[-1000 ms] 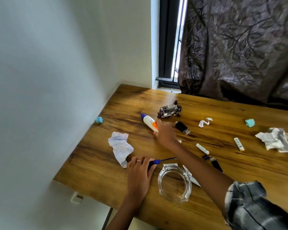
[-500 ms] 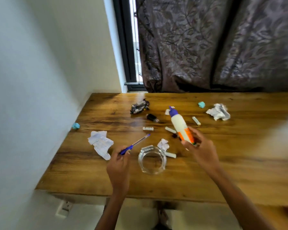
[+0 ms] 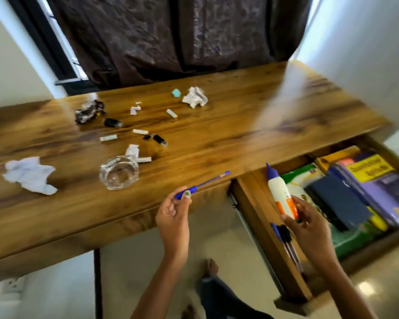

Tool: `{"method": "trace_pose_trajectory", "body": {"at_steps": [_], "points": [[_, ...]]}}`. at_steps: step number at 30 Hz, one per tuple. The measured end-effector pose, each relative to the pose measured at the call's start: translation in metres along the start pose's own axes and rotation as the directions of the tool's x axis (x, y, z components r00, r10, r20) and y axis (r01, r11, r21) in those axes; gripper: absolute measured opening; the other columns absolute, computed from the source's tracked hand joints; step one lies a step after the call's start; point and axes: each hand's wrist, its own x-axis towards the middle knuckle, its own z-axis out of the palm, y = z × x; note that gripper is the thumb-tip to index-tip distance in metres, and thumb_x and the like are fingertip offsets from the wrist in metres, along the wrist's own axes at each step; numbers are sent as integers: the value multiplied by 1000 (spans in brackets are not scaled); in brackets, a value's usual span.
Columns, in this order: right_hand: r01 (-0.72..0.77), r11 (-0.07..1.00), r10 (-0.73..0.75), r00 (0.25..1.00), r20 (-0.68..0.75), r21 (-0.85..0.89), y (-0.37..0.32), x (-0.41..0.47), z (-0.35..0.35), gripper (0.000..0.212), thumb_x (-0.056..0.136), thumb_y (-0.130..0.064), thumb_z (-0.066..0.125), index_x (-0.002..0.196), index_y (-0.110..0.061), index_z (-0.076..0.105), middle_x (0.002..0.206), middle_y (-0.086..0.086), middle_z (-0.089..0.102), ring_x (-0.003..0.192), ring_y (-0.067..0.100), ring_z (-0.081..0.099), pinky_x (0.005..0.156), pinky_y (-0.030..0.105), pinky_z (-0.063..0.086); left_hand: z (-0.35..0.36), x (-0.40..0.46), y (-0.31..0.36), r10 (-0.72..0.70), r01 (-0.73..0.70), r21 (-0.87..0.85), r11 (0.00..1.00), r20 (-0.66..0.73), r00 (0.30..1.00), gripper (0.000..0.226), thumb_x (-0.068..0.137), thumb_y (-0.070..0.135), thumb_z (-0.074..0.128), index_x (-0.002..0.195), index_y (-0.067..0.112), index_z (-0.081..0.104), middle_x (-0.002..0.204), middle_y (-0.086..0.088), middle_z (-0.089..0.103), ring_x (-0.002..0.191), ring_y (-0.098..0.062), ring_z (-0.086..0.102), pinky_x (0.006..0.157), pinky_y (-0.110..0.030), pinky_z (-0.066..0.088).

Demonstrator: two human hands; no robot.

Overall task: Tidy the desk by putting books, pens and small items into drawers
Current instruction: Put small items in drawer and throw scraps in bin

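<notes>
My left hand (image 3: pixel 173 215) pinches a blue pen (image 3: pixel 207 181) by its cap end, held off the front edge of the wooden desk (image 3: pixel 217 139). My right hand (image 3: pixel 309 223) grips a white glue bottle (image 3: pixel 280 192) with an orange base and blue nozzle, upright over the open drawer (image 3: pixel 258 224) at the right. Inside the drawer lie several books (image 3: pixel 364 180), a dark blue notebook (image 3: pixel 339 201) and pens (image 3: pixel 286 238) along its left wall.
A glass ashtray (image 3: pixel 119 172) sits near the desk's front. Crumpled papers (image 3: pixel 30 174) (image 3: pixel 195 96), small white sticks (image 3: pixel 108 138), black USB sticks (image 3: pixel 113 122), a dark wrapper (image 3: pixel 88 111) and a teal eraser (image 3: pixel 176 93) are scattered behind it. Curtain at back; my foot on the floor.
The view has swung right, bringing the open drawer into sight. Both hands have come off the desk: the right carried the glue bottle over the drawer, the left carried the pen rightward.
</notes>
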Motion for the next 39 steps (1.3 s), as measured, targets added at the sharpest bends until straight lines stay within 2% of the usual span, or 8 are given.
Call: {"method": "trace_pose_trajectory", "body": {"at_steps": [9,14,21,25,28,30,33,39], "points": [[-308,927,309,951,-31,-212,93,8,-51,52,79,-10,71,128,-14,52,114,14,63,89,21,55,85,35,44,72,-55,-57,-217,177,179,968,238,947,12,87,12,63,96,18,69,89,-1,72,80,-12,67,70,-17,51],[-193,865,301,938,171,-464,117,34,-56,48,86,-28,61,129,-23,41,113,13,62,95,27,60,69,27,43,109,-83,-82,-248,185,291,939,196,949,11,86,18,65,96,19,70,89,2,73,79,-12,68,70,-19,52],[27,745,308,872,380,-666,131,58,-66,61,87,-36,58,134,-19,23,105,6,64,87,23,63,61,32,47,151,-101,-111,-319,148,533,833,245,916,10,92,25,56,92,25,67,84,0,71,74,-12,66,68,-24,54],[120,742,264,852,452,-660,129,65,-81,54,89,-34,57,133,-18,31,110,6,61,91,20,63,65,30,50,168,-100,-121,-353,80,682,727,271,896,15,96,26,48,97,20,62,86,1,66,70,-8,63,68,-24,55],[255,749,199,794,574,-612,117,77,-100,60,85,-40,61,135,-20,32,128,6,50,109,22,56,81,31,50,180,-94,-120,-393,-2,770,639,328,859,20,98,26,43,100,16,60,88,-1,65,76,-13,64,74,-28,54],[311,810,149,711,688,-497,105,85,-107,68,83,-39,64,140,-22,30,135,6,45,118,22,49,93,32,46,186,-90,-120,-433,-61,824,563,358,827,23,99,27,41,104,13,59,91,-4,64,77,-14,63,70,-24,52],[321,913,-5,625,780,-252,92,88,-99,53,84,-23,65,132,-18,42,123,6,56,107,19,55,89,28,46,195,-90,-123,-499,-97,873,479,362,787,25,101,25,37,107,11,57,89,-3,61,75,-12,59,67,-22,45],[327,936,-144,693,706,-129,104,91,-66,40,81,-6,65,119,-15,56,106,4,67,96,18,63,78,18,44,197,-97,-132,-549,-53,912,406,290,784,30,100,28,40,122,12,54,111,-9,64,80,-16,64,77,-31,52]]}}
